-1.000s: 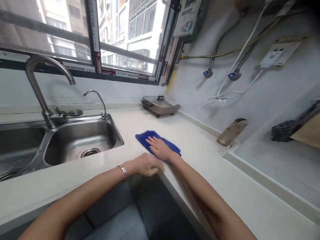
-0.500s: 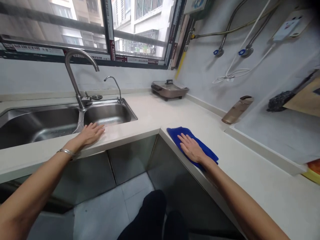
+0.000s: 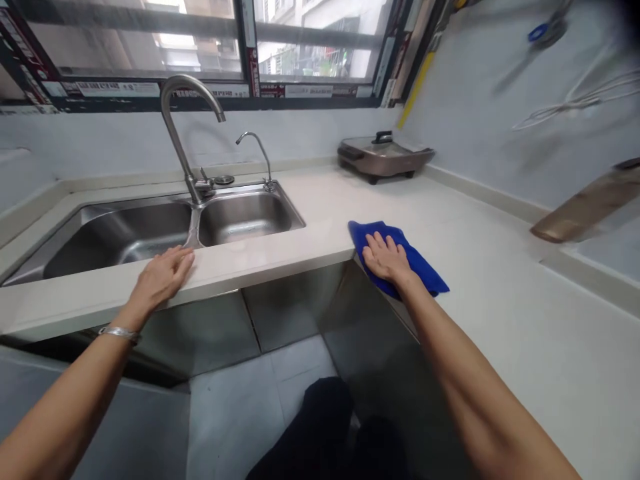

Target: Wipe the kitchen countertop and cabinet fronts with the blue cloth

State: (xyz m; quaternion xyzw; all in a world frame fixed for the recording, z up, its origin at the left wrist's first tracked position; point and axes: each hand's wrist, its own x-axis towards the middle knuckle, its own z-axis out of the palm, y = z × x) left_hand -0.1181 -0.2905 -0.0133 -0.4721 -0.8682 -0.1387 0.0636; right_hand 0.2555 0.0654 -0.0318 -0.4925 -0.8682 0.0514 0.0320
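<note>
Two arms (image 3: 465, 360) reach forward over a pale countertop (image 3: 500, 267), the right hand (image 3: 385, 257) palm-down on a cloth (image 3: 421, 261), fingers spread open, the left hand (image 3: 160, 277) at the front edge near a steel double sink (image 3: 195, 227), fingers loosely extended. A dark-framed window (image 3: 320, 47) stands behind. The cloth, deep blue and uneven-edged, lies at the countertop's inner corner.

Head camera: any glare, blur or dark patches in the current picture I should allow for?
Head view, top: the window is partly washed out by daylight; head view, right edge: the white cable and brown bottle look smeared; head view, top right corner: darkened; head view, centre: right hand and blue cloth read clearly.
</note>
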